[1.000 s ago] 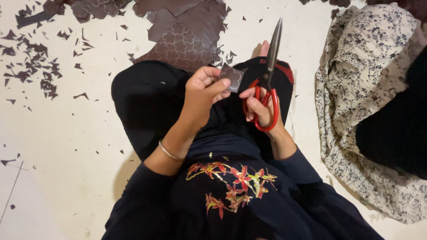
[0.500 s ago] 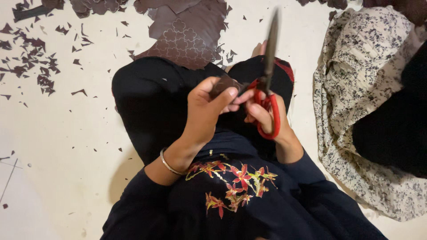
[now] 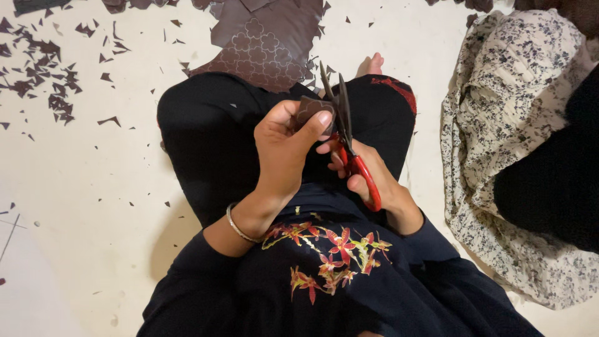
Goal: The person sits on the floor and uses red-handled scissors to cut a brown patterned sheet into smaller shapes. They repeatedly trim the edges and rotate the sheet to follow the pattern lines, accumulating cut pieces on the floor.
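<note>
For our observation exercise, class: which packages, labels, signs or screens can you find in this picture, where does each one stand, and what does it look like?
None in view: no package, label, sign or screen.
The nearest thing to print is the embossed pattern on the dark brown sheet, on the floor beyond the knees.

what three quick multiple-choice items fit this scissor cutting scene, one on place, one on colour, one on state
1. Where does the large patterned brown sheet lie?
A. on the floor beyond the knees
B. on the floral cloth
C. in the right hand

2. What colour are the handles of the scissors?
A. blue
B. red
C. green

3. How is the small brown piece held?
A. lying loose on the floor
B. tucked under the bangle
C. pinched in the left hand

Answers:
1 A, it lies on the pale floor past the black-clad legs.
2 B, red loops show around the right hand.
3 C, thumb and fingers grip it at the blades.
</note>
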